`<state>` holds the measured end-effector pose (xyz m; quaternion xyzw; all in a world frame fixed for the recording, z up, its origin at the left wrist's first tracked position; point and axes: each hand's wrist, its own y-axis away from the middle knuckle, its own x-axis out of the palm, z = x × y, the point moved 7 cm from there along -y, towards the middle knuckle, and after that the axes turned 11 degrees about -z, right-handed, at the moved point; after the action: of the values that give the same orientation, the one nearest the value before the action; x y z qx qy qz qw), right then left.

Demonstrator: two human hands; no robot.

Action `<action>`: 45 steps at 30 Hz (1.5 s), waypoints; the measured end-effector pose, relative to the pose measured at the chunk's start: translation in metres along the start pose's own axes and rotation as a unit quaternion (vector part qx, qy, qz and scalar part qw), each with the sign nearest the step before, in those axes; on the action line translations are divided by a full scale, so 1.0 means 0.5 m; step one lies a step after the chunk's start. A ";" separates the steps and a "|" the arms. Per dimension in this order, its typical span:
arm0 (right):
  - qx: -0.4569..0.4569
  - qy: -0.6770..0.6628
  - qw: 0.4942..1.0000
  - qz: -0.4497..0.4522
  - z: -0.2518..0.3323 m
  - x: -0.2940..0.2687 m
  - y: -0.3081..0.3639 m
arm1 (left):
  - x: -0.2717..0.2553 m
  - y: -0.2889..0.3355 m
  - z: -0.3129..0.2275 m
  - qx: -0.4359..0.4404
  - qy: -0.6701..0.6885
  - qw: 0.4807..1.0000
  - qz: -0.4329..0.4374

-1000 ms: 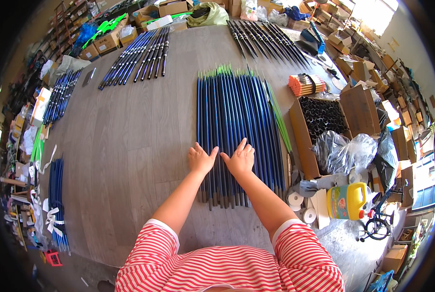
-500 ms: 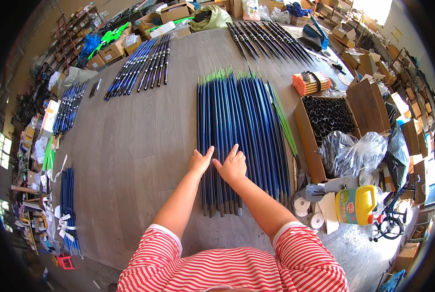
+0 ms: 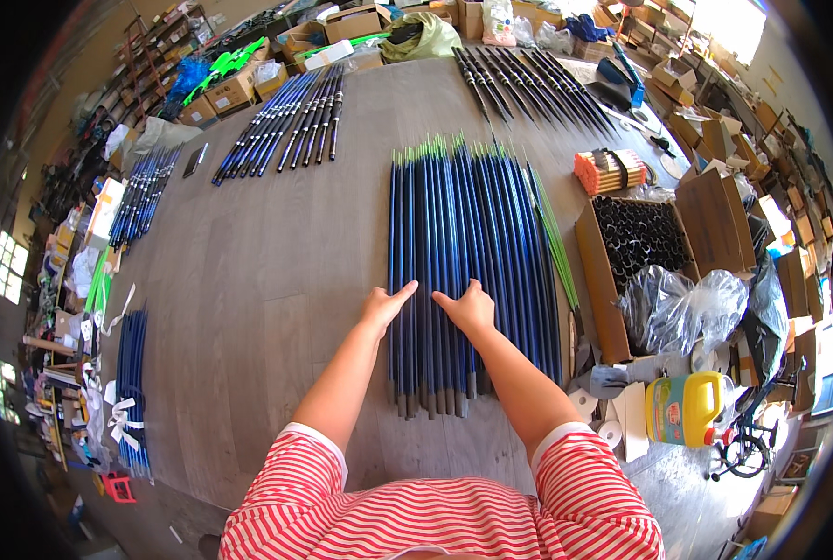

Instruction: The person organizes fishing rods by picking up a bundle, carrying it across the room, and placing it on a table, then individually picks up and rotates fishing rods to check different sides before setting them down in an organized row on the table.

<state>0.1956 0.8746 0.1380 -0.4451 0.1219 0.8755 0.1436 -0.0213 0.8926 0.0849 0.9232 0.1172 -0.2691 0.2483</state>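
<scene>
Several slim blue fishing rods (image 3: 519, 252) with green tips lie side by side on the grey wood-look table (image 3: 258, 308), their dark butt ends toward me. My left hand (image 3: 385, 306) is at the left edge of the row, its thumb laid across the rods. Partway along the row, my right hand (image 3: 471, 308) presses down between rods, thumb pointing left. Both hands grip a left-hand group of rods between them; the fingertips are hidden at its sides. Thin bright green rods (image 3: 555, 247) lie along the row's right side.
Right of the row stands an open cardboard box (image 3: 603, 299) of black tubes, with clear plastic (image 3: 682, 303) over its front. An orange-ended bundle (image 3: 610, 171), paper rolls (image 3: 610, 432) and a yellow jug (image 3: 685, 409) are nearby. More rods lie in groups (image 3: 281, 126) at the far left and far right (image 3: 533, 84).
My right hand has shifted slightly right and its fingers have gone from stretched out to tucked down beside the rods. My left hand stays at the row's left edge. The whole view has shifted slightly.
</scene>
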 end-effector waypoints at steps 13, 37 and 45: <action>0.110 -0.176 0.972 0.107 -0.021 0.049 0.007 | 0.017 0.035 -0.016 -0.061 0.228 0.958 0.163; 0.201 -0.486 0.811 0.256 -0.013 0.106 0.050 | 0.030 0.072 -0.023 -0.057 0.341 0.908 0.237; 0.198 -0.497 0.804 0.260 -0.012 0.089 0.081 | 0.026 0.107 -0.008 -0.073 0.376 0.889 0.252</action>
<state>0.1602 0.8412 0.1017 0.1369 0.3156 0.9383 0.0364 0.0101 0.8504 0.1016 0.9330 -0.0158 0.1794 0.3116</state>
